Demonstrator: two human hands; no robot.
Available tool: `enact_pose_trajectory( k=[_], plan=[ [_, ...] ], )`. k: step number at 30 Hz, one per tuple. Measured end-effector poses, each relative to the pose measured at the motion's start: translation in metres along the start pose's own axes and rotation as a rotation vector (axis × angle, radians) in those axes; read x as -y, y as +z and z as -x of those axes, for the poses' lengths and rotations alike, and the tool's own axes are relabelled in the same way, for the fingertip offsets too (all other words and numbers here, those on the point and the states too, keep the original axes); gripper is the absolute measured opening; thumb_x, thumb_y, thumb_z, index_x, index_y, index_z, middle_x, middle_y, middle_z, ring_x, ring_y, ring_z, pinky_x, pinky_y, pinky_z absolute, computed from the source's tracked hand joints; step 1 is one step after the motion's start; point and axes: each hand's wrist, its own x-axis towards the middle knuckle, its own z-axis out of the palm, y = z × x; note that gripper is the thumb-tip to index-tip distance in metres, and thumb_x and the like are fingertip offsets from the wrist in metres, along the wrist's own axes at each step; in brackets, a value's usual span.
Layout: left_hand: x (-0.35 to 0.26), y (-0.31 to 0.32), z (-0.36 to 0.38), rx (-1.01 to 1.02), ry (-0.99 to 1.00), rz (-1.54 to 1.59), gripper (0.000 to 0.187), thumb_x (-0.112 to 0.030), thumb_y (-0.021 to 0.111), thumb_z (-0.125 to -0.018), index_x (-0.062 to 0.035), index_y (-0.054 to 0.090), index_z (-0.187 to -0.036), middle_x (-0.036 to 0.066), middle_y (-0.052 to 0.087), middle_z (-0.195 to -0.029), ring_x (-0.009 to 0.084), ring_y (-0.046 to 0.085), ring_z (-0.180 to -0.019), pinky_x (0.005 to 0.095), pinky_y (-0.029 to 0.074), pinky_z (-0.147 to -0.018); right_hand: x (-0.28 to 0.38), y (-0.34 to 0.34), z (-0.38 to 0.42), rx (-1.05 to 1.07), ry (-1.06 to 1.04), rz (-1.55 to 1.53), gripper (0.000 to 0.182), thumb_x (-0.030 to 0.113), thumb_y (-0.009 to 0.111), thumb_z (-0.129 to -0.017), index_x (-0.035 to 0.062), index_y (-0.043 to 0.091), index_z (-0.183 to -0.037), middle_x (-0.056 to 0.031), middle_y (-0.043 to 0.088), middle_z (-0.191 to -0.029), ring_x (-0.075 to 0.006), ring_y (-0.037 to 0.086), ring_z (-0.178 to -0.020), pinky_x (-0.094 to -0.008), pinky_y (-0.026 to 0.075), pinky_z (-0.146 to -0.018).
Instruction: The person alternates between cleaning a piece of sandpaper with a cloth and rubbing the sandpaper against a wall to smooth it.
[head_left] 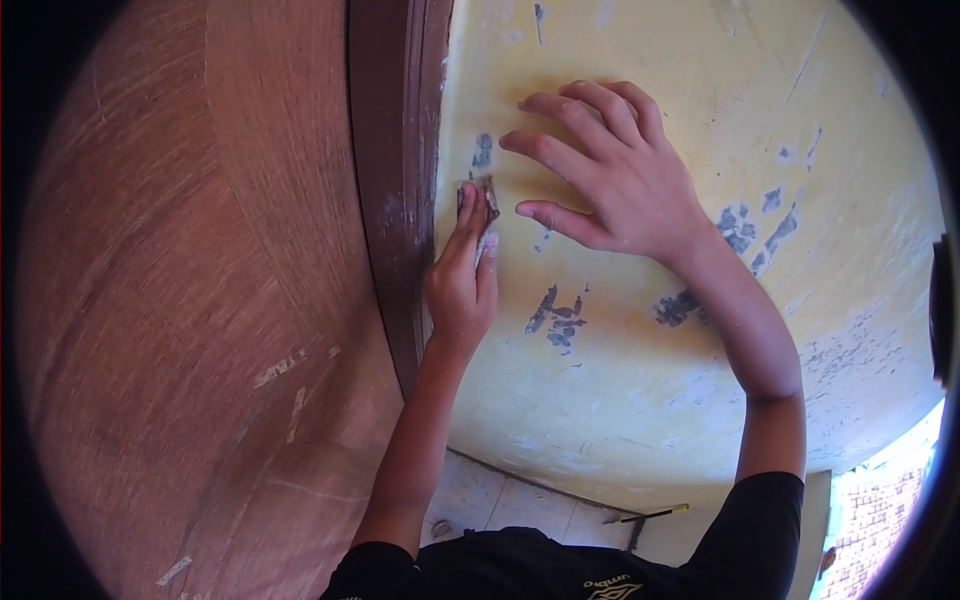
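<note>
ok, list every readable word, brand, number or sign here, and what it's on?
"umbro" in gold lettering, on the black shirt, beside a gold emblem cut off by the picture's edge.
Small gold mark low on the left sleeve: too small and cropped to read.
No other readable text.
</note>
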Motion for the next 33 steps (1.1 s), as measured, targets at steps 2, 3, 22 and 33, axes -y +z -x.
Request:
enact_pose_trajectory(
  k=[2, 3, 22, 33],
  plan=[
    [0.011, 0.0, 0.022, -0.001, -0.035, -0.012, 0.046, -0.013, 0.05, -0.114, 0.0094, 0.053, -0.154, 0.03, 0.05, -0.161, 0.0404, 0.049, -0.152, 0.0433, 0.044, -0.121, -0.002, 0.0, -0.002, 0.011, 0.002, 0.009, 0.044, 0.057, 0.064, -0.1, 0.0239, 0.068, -0.13, -0.0036, 0.064, -0.136, -0.0263, 0.054, -0.132, -0.0495, 0.036, -0.118],
    [0.012, 0.0, 0.035, 0.013, -0.075, -0.025, 0.046, -0.013, 0.051, -0.113, 0.0079, 0.054, -0.154, 0.029, 0.051, -0.161, 0.0394, 0.049, -0.152, 0.0428, 0.044, -0.121, -0.001, 0.0, -0.002, 0.021, 0.003, 0.013, 0.044, 0.057, 0.064, -0.1, 0.024, 0.068, -0.13, -0.0037, 0.064, -0.137, -0.0267, 0.054, -0.132, -0.0494, 0.036, -0.118],
    [0.003, 0.003, 0.0, -0.095, 0.085, -0.144, 0.052, -0.003, 0.064, -0.1, -0.0048, 0.061, -0.152, 0.019, 0.061, -0.153, 0.0335, 0.069, -0.129, 0.0384, 0.062, -0.096, 0.003, -0.002, -0.009, 0.077, 0.01, 0.075, 0.049, 0.059, 0.066, -0.097, 0.0247, 0.068, -0.132, -0.0046, 0.062, -0.141, -0.0283, 0.054, -0.133, -0.0507, 0.035, -0.118],
    [0.002, 0.011, 0.0, -0.127, 0.125, -0.179, 0.053, -0.006, 0.063, -0.101, -0.0051, 0.058, -0.154, 0.017, 0.061, -0.155, 0.0335, 0.071, -0.125, 0.0408, 0.063, -0.09, 0.006, -0.004, -0.009, 0.074, 0.017, 0.061, 0.051, 0.061, 0.065, -0.098, 0.0249, 0.068, -0.134, -0.005, 0.061, -0.142, -0.0293, 0.053, -0.134, -0.0508, 0.034, -0.118]
  ],
)
